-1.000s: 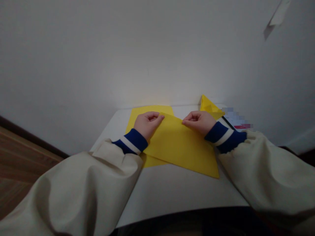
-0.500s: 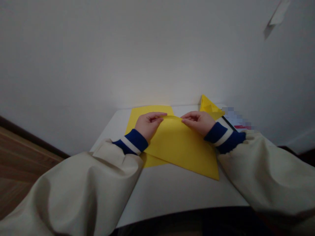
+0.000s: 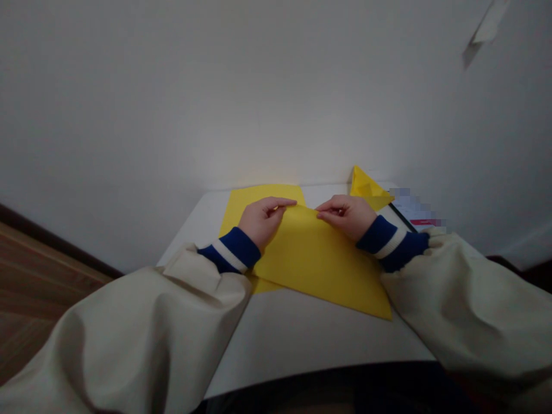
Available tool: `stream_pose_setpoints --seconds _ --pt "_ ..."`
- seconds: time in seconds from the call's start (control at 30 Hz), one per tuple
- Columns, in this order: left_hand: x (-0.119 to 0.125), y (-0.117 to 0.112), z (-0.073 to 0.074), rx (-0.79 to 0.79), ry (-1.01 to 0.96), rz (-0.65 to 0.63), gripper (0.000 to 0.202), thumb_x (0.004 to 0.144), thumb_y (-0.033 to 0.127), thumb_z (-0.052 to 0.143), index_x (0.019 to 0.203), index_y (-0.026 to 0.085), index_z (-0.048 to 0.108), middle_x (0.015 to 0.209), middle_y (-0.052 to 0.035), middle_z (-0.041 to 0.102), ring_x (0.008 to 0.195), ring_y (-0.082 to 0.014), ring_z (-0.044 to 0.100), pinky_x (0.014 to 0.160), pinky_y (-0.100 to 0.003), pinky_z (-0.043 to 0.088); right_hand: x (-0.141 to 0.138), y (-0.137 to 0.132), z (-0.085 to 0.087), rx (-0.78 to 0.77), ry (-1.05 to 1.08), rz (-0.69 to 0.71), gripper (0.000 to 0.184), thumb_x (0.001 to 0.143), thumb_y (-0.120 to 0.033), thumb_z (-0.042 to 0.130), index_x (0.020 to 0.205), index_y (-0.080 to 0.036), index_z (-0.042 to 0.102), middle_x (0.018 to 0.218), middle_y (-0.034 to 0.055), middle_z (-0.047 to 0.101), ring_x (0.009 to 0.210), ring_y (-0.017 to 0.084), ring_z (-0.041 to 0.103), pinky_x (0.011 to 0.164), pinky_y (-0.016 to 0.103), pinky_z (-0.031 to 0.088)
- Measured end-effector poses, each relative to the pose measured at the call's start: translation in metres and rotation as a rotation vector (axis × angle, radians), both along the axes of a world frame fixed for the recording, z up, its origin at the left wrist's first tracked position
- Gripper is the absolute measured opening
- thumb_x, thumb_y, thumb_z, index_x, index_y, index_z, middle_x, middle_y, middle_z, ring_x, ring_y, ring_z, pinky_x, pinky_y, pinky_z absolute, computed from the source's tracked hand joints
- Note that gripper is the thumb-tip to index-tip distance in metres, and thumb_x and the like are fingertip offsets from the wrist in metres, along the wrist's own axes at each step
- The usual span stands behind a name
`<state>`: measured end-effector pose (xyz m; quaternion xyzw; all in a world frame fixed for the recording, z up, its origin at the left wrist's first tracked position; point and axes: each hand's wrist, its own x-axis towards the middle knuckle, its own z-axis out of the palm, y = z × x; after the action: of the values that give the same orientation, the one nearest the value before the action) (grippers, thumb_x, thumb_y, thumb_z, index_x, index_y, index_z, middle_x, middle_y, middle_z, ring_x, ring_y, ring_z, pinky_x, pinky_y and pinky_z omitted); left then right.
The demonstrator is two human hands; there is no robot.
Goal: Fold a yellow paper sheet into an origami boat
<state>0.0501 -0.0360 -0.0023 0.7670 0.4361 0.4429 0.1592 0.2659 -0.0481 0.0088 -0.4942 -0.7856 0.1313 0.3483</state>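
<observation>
A yellow paper sheet (image 3: 319, 259) lies on the white table (image 3: 302, 339), on top of a second yellow sheet (image 3: 248, 198). My left hand (image 3: 261, 221) pinches the top sheet's far edge on the left, fingers closed on it. My right hand (image 3: 347, 215) pinches the same edge on the right. The two pinches are close together and the edge between them is lifted slightly off the table.
A folded yellow paper shape (image 3: 366, 187) stands at the table's far right by the wall. Beside it lies a dark-edged flat object (image 3: 409, 213), partly blurred. A white wall rises just behind the table. Wooden floor (image 3: 34, 282) shows at the left.
Both hands have slid towards each other along the sheet's far edge, and the edge has risen a little. The sheet's near right corner has shifted slightly right.
</observation>
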Motion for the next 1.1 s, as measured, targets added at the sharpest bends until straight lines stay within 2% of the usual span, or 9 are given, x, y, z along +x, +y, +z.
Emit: stream_pose_setpoints --seconds 0.1,0.17,0.3,0.43,0.53,0.63,0.83,0.97,1.1 --pt "-0.001 -0.001 0.002 0.11 0.165 -0.037 0.04 0.078 0.006 0.04 0.106 0.021 0.065 0.098 -0.0026 0.068 0.089 -0.0141 0.06 0.083 -0.029 0.047 0.0 0.0 0.0 0.05 -0.055 0.022 0.015 0.075 -0.03 0.06 0.081 -0.022 0.072 0.071 0.002 0.066 0.061 0.012 0.055 0.055 0.024 0.041" --pt "-0.002 -0.003 0.004 0.187 0.299 -0.089 0.042 0.079 0.006 0.038 0.111 0.019 0.062 0.1 -0.0044 0.066 0.092 -0.0146 0.058 0.085 -0.029 0.045 0.0 0.001 0.0 0.082 -0.084 0.046 0.015 0.076 -0.03 0.06 0.082 -0.022 0.072 0.071 0.002 0.066 0.061 0.012 0.055 0.056 0.024 0.04" --pt "-0.003 -0.006 0.009 0.289 0.51 -0.062 0.031 0.089 0.025 0.042 0.112 0.019 0.061 0.1 -0.0079 0.062 0.09 -0.018 0.056 0.079 -0.031 0.046 -0.001 0.001 0.0 0.14 -0.137 0.094 0.016 0.078 -0.03 0.059 0.084 -0.022 0.071 0.073 0.0026 0.066 0.064 0.012 0.055 0.059 0.025 0.04" --pt "-0.002 -0.008 0.013 0.384 0.583 -0.039 0.026 0.089 0.035 0.047 0.096 0.019 0.066 0.09 -0.0064 0.065 0.089 -0.02 0.054 0.081 -0.033 0.043 -0.002 0.001 0.0 0.179 -0.159 0.159 0.017 0.08 -0.029 0.057 0.084 -0.021 0.072 0.075 0.0032 0.067 0.067 0.013 0.056 0.062 0.025 0.041" --pt "-0.002 -0.006 0.012 0.344 0.549 -0.052 0.024 0.089 0.035 0.048 0.091 0.02 0.067 0.082 -0.004 0.066 0.081 -0.0177 0.056 0.075 -0.03 0.043 -0.003 0.0 0.0 0.185 -0.159 0.17 0.018 0.079 -0.027 0.057 0.088 -0.022 0.071 0.076 0.0027 0.068 0.068 0.013 0.057 0.064 0.024 0.041" --pt "0.0 -0.004 0.009 0.241 0.428 -0.064 0.017 0.086 0.028 0.053 0.089 0.021 0.068 0.08 -0.0023 0.065 0.075 -0.0142 0.057 0.069 -0.026 0.043 -0.003 0.0 0.0 0.157 -0.151 0.129 0.018 0.078 -0.028 0.059 0.09 -0.023 0.071 0.077 0.0018 0.069 0.066 0.012 0.057 0.062 0.024 0.042" --pt "0.0 0.001 0.004 0.122 0.242 0.042 0.013 0.082 0.021 0.054 0.083 0.017 0.067 0.082 -0.0034 0.066 0.08 -0.0157 0.058 0.076 -0.029 0.044 0.005 0.005 -0.005 0.143 -0.117 0.089 0.02 0.078 -0.03 0.058 0.092 -0.025 0.072 0.082 0.0022 0.071 0.069 0.013 0.06 0.064 0.026 0.045" --pt "-0.003 0.004 0.0 0.069 0.214 0.111 0.015 0.082 0.023 0.052 0.081 0.018 0.066 0.083 -0.0033 0.065 0.082 -0.0173 0.058 0.078 -0.031 0.045 0.016 0.011 -0.013 0.074 -0.111 0.055 0.023 0.078 -0.032 0.059 0.097 -0.029 0.07 0.087 0.0014 0.071 0.074 0.015 0.062 0.067 0.029 0.047" --pt "-0.005 0.006 -0.003 0.059 0.215 0.136 0.017 0.083 0.024 0.052 0.083 0.018 0.067 0.084 -0.0039 0.065 0.083 -0.0178 0.058 0.078 -0.031 0.045 0.023 0.016 -0.018 0.063 -0.094 -0.005 0.022 0.077 -0.033 0.059 0.095 -0.029 0.071 0.087 0.0017 0.072 0.076 0.016 0.063 0.069 0.031 0.048"
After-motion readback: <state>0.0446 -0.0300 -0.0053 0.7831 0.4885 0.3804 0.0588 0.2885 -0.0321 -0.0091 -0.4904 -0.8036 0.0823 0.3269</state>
